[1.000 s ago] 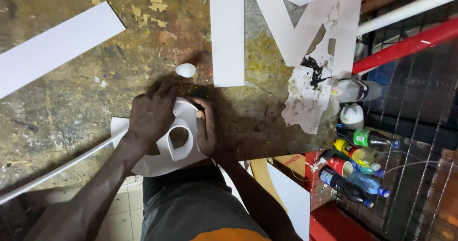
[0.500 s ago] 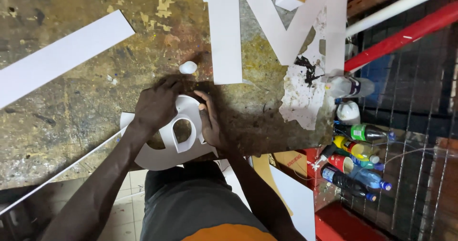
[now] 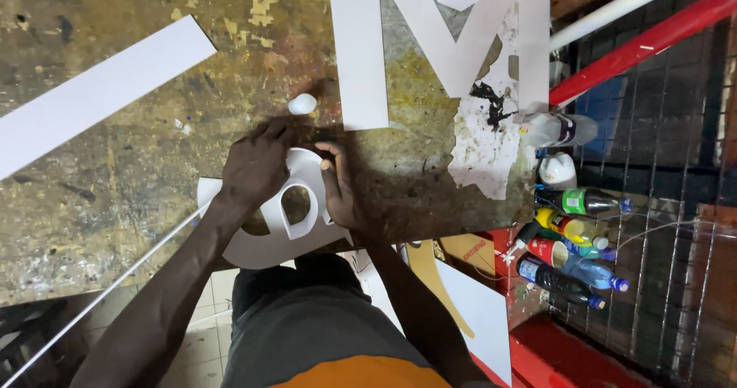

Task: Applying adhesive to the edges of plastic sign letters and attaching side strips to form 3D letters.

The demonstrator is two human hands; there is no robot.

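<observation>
Under your hands lies a smooth, matt white cut-out letter (image 3: pixel 303 204) of stiff foam-like board. The desk (image 3: pixel 138 165) is rough, worn wood, paint-stained. Glossy plastic bottles (image 3: pixel 572 238) sit beside red painted metal bars (image 3: pixel 645 39).

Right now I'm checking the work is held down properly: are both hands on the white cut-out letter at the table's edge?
Yes, the left hand and right hand both press on the white cut-out letter.
</observation>
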